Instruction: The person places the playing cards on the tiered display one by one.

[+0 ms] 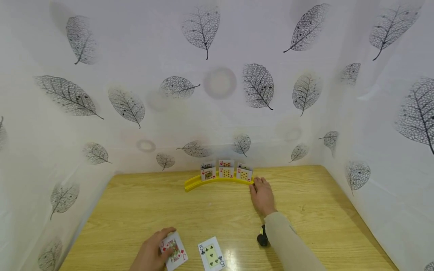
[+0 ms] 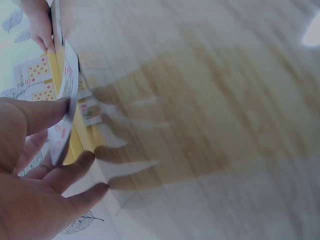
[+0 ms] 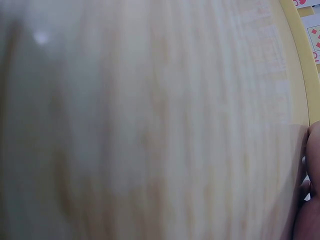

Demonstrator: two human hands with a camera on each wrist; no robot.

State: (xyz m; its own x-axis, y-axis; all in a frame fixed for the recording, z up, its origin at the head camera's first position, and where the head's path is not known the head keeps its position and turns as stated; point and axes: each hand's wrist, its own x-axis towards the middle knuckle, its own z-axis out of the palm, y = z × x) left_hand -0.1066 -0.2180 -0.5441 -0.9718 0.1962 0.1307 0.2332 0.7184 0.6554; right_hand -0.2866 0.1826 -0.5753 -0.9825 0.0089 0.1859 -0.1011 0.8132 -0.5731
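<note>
My left hand pinches a jack of diamonds playing card between thumb and fingers. The left wrist view shows this card nearly edge-on, the outer fingers spread below it. Farther back, a curved yellow card holder carries cards in two rows. A red jack, a ten of diamonds and another diamonds card form its front row. My right hand holds the holder's right end, thumb in front and fingers beyond. Only part of that hand shows in the right wrist view.
A five of clubs lies face up on the wooden table, to the right of my left hand. Beside the right sleeve is a small black object. A leaf-print curtain encloses the table's back and sides.
</note>
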